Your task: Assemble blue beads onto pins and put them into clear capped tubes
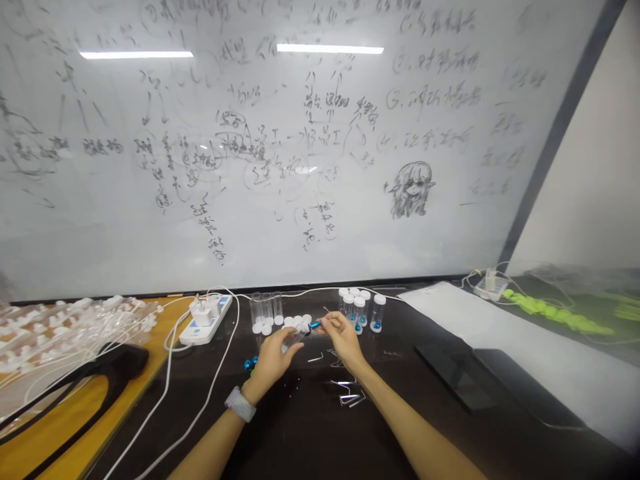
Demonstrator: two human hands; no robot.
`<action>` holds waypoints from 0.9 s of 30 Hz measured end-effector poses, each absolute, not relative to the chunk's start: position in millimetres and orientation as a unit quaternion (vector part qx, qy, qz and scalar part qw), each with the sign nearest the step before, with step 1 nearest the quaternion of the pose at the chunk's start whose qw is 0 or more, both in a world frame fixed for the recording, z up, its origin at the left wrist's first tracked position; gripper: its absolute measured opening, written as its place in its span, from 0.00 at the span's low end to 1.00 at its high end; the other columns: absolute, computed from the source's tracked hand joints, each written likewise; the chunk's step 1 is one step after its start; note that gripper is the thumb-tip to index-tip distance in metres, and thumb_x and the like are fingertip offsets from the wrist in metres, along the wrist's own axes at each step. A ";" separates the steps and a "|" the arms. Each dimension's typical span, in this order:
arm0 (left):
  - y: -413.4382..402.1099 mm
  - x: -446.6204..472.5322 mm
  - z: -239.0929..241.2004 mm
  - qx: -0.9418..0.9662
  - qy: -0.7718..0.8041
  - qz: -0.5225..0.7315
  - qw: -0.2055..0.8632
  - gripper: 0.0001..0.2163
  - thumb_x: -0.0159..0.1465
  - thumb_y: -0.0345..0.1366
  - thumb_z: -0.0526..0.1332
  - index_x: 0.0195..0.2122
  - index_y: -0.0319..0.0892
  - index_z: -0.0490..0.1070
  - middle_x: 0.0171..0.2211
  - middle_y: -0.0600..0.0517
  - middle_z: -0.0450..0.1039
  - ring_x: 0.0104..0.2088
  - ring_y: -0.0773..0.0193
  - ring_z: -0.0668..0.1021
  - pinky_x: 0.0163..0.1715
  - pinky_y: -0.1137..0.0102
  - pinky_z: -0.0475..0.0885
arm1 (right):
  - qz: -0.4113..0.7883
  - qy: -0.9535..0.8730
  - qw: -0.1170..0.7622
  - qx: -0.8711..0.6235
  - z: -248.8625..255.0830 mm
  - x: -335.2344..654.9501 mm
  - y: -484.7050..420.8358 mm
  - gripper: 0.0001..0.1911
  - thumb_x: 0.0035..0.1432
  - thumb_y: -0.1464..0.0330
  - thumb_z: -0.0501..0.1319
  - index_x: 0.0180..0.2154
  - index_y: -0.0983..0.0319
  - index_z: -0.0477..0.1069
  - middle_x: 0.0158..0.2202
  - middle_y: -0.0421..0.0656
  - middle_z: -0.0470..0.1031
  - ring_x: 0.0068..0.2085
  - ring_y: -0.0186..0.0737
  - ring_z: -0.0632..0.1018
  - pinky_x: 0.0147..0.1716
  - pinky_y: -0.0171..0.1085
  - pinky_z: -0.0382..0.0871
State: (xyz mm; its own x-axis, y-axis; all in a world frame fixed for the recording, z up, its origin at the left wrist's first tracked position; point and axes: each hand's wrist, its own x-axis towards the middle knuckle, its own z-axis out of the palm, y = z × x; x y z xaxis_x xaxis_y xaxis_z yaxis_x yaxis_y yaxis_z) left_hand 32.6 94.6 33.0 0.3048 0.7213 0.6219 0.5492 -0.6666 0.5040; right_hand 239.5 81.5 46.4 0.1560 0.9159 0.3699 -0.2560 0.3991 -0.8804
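Note:
My left hand (275,357) is curled around a clear plastic vial (293,341) lying sideways just above the dark table. My right hand (341,333) pinches a small blue piece (315,325) near the vial's mouth. Behind my hands stand empty clear vials (265,309) with several loose white caps (295,322) in front of them. Capped vials (361,309) with blue contents stand to the right. Small metal hex keys (347,393) lie under my right wrist. More blue pieces (249,364) lie left of my left hand.
A white power strip (206,321) with trailing cables lies at left, beside a yellow surface (55,433) with a heap of clear bags (65,323) and a black strap (107,367). A dark tablet (457,380) and white sheet (505,340) lie right. A whiteboard (280,133) stands behind.

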 end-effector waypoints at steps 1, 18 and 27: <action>93.2 32.2 32.5 0.803 0.396 0.438 0.078 0.15 0.62 0.42 0.65 0.49 0.46 0.72 0.44 0.47 0.79 0.44 0.52 0.81 0.46 0.56 0.75 | 0.426 -0.484 0.684 -0.340 48.1 239.4 80.5 0.21 0.51 0.51 0.69 0.35 0.59 0.67 0.35 0.43 0.78 0.35 0.41 0.80 0.41 0.43 0.77; 73.2 33.7 31.4 0.811 0.402 0.419 0.071 0.15 0.67 0.38 0.60 0.55 0.48 0.68 0.45 0.48 0.73 0.45 0.55 0.77 0.48 0.59 0.73 | 0.234 -0.702 0.554 -0.381 41.4 226.5 59.6 0.12 0.65 0.59 0.57 0.42 0.57 0.75 0.35 0.44 0.79 0.32 0.43 0.80 0.38 0.41 0.75; 73.2 28.8 32.0 0.817 0.401 0.404 0.086 0.15 0.67 0.38 0.59 0.55 0.49 0.69 0.45 0.48 0.73 0.46 0.53 0.77 0.48 0.57 0.73 | 0.137 -0.830 0.442 -0.312 49.3 247.8 61.9 0.13 0.67 0.63 0.56 0.46 0.55 0.78 0.40 0.45 0.82 0.41 0.46 0.81 0.45 0.44 0.73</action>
